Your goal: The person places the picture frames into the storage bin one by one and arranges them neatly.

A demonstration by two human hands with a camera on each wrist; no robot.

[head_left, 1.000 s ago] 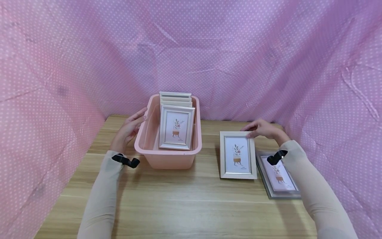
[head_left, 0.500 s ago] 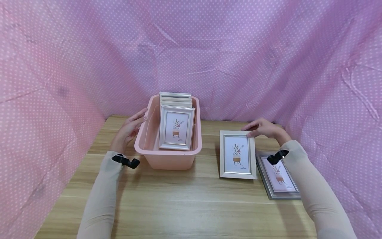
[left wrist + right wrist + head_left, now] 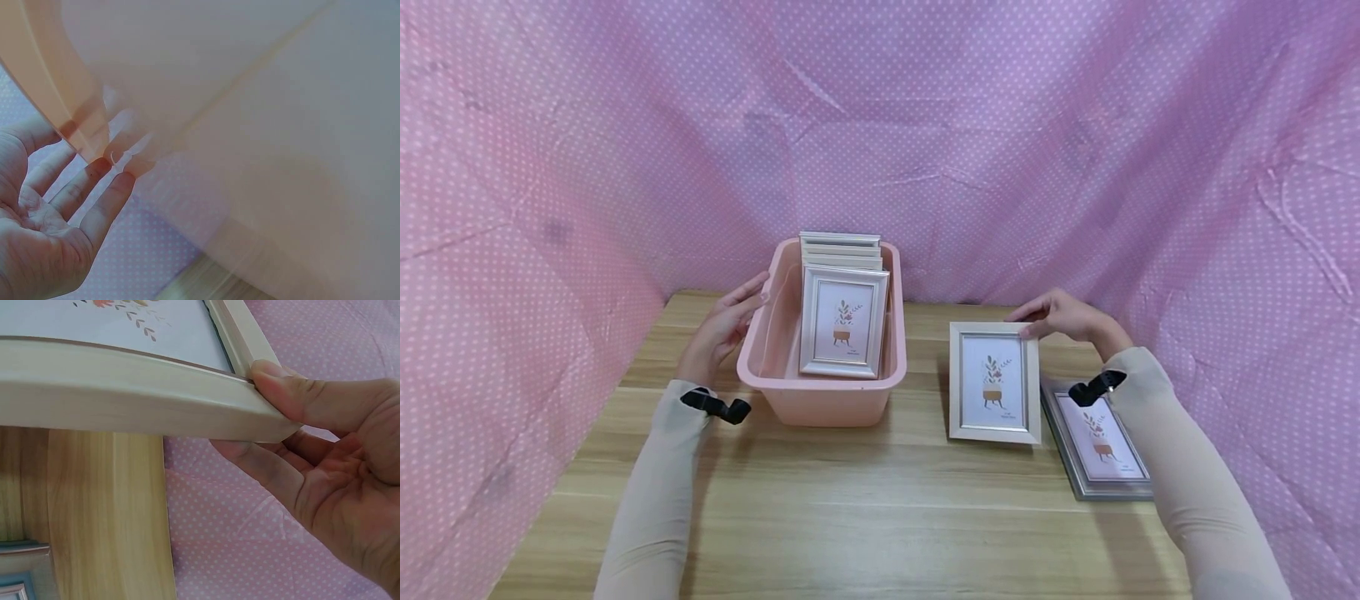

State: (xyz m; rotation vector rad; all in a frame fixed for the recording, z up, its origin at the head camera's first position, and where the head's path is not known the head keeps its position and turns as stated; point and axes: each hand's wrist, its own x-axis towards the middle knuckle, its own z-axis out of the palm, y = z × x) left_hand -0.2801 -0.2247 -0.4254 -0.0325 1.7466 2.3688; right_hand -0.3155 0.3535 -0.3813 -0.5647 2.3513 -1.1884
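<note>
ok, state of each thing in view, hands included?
pink bin: upright, frames inside
frames in bin: leaning, front one's picture showing
cream frame: tilted, gripped near one corner
grey frame: flat, face up, partly hidden
left hand: fingertips against pink bin
right hand: gripping cream frame
dotted cloth: hanging, creased

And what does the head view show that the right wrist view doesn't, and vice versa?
Head only: the pink bin, the frames inside it and the left hand. Right wrist only: the palm of the right hand. Both: the right hand pinching a cream frame near one corner, the wooden table and the dotted pink cloth.
</note>
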